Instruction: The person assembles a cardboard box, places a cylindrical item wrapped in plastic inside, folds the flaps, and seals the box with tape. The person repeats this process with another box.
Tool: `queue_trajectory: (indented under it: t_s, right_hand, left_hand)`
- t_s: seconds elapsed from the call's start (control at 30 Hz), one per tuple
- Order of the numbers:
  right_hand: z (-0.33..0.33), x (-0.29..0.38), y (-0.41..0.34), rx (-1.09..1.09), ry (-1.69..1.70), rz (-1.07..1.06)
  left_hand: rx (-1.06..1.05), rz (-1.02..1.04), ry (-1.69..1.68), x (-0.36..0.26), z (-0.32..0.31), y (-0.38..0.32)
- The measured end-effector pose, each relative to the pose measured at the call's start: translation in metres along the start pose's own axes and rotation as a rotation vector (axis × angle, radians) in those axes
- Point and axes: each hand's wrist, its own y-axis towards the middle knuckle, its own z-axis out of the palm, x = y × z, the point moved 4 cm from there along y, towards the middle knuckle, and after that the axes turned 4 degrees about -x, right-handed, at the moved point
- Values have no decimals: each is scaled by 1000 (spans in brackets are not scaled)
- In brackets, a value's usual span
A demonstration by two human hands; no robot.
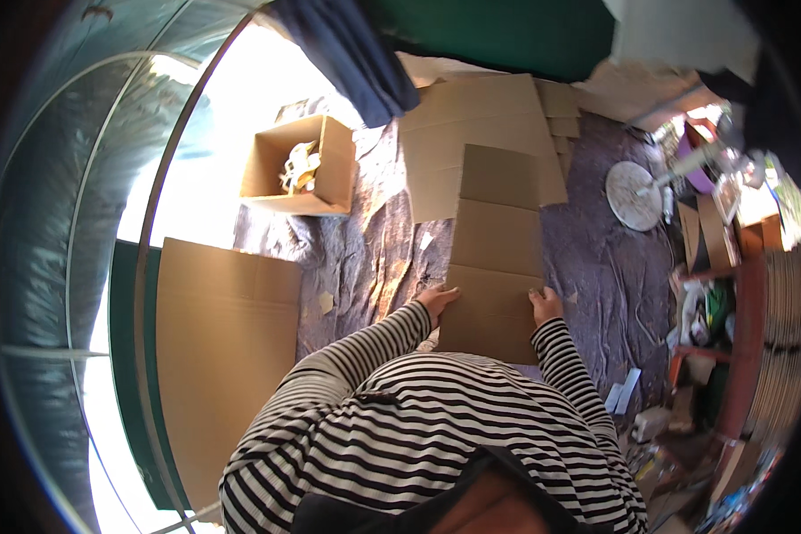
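Note:
A long, creased strip of corrugated cardboard [495, 237] extends away from my body, its near end close to my striped shirt. My left hand [438, 302] grips its left edge, thumb on top. At the opposite edge, my right hand [546, 306] holds on in the same way. Two crosswise fold lines divide the strip into panels. Beyond it, larger flat cardboard sheets [470, 100] lie on the dark ground cloth [367, 267], and the strip's far end overlaps them in view. The fingers beneath the cardboard are hidden.
An open cardboard box [337, 163] with crumpled material inside stands ahead to the left. Nearer on that side is a large cardboard sheet [230, 360]. To the right are a round-based stand [633, 195], a red shelf frame [741, 334] with clutter, and stacked flat cardboard [784, 300].

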Motion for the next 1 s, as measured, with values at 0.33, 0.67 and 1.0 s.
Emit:
queue_trajectory:
  t_s: [0.33, 0.67, 1.0]
  right_hand:
    - [3, -9, 137, 249, -92, 297]
    - [22, 26, 302, 433, -225, 612]
    - [50, -99, 588, 641, -1256, 148]
  left_hand:
    - [-246, 1, -217, -89, -16, 90]
    - [-496, 180, -406, -123, -116, 125]
    - [-829, 178, -619, -70, -37, 107]
